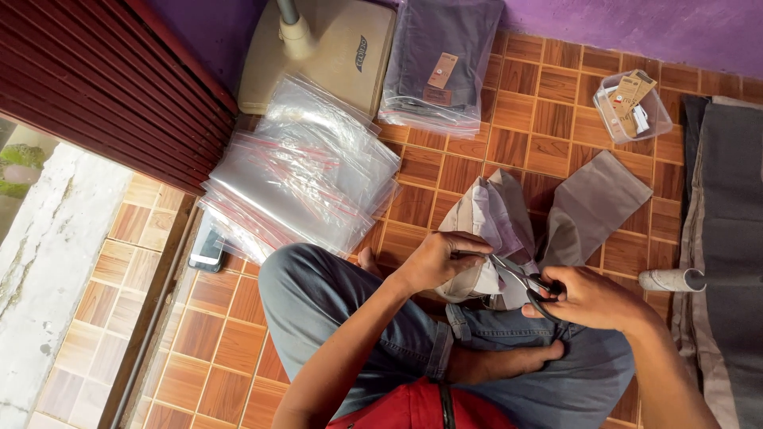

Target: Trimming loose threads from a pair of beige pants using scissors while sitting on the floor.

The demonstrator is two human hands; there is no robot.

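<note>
Nearest the head camera, my right hand (592, 298) grips the scissors (524, 284), fingers closed through the handles, while my left hand (437, 260) pinches the folded grey trousers (497, 230) lying against my knees on the tiled floor (445, 171). I judge the blades, close to my left fingers, could nick skin or cloth if the fabric slips. Beyond, a clear tub (632, 107) holds card tags, and a clear bag (437, 63) holds a folded dark garment beside stacked empty zip bags (302, 171).
</note>
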